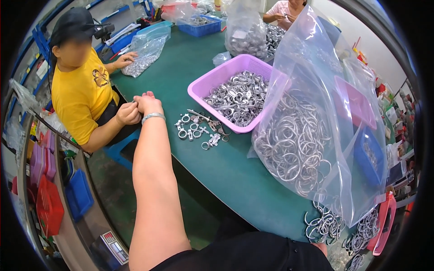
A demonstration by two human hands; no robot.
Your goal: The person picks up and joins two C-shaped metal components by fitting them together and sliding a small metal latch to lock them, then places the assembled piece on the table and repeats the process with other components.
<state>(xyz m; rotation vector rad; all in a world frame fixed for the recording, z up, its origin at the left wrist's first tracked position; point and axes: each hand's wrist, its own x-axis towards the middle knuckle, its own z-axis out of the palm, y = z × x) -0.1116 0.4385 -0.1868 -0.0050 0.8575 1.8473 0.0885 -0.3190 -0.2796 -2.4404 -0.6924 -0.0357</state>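
My left hand (150, 104), with a silver bangle (153, 117) on its wrist, reaches out past the table's left edge. Its fingers are curled, and something small and dark, which I cannot make out, shows at the thumb side. There it meets the hand (129, 113) of a co-worker in a yellow shirt. Loose silvery rings and charm-like metal pieces (197, 128) lie on the table near my forearm. Of my right hand (322, 248) only a sliver of skin shows past my black top, beside a heap of metal rings (324, 224); its fingers are hidden.
A purple basket (197, 90) of small metal parts stands on the green table (226, 167). Right of it leans a large clear bag (296, 140) of big rings. Farther back are another filled bag (246, 38) and a blue tray (199, 30). A second person sits at the far side.
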